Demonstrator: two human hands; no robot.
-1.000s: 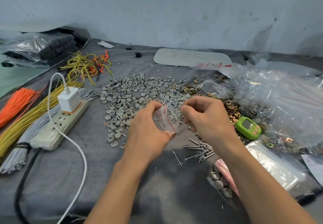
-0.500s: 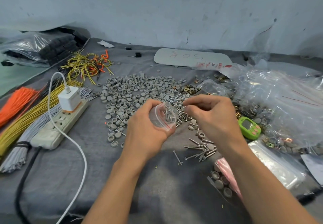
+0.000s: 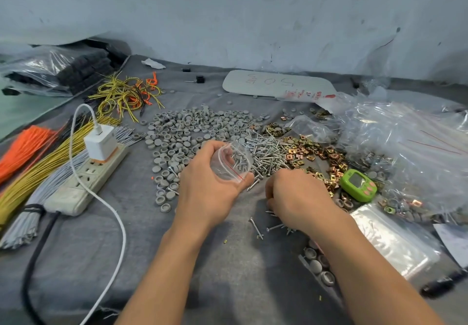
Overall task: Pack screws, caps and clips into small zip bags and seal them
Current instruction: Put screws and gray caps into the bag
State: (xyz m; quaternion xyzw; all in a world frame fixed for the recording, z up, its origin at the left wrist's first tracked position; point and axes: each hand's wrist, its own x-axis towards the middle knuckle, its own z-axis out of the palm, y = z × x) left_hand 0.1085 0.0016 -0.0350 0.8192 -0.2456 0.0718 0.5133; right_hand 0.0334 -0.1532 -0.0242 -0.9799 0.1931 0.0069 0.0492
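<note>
Head view: green device (image 3: pixel 357 185) among clips (image 3: pixel 311 152), power strip (image 3: pixel 86 180) beside caps (image 3: pixel 190 127).

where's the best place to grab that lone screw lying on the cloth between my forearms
Pinch the lone screw at mid-shank from straight above with the right hand, since the left hand grips the zip bag. It lies flat on the grey cloth, with bare cloth along both sides for thumb and forefinger; the thin ends would likely tip or slip.
</note>
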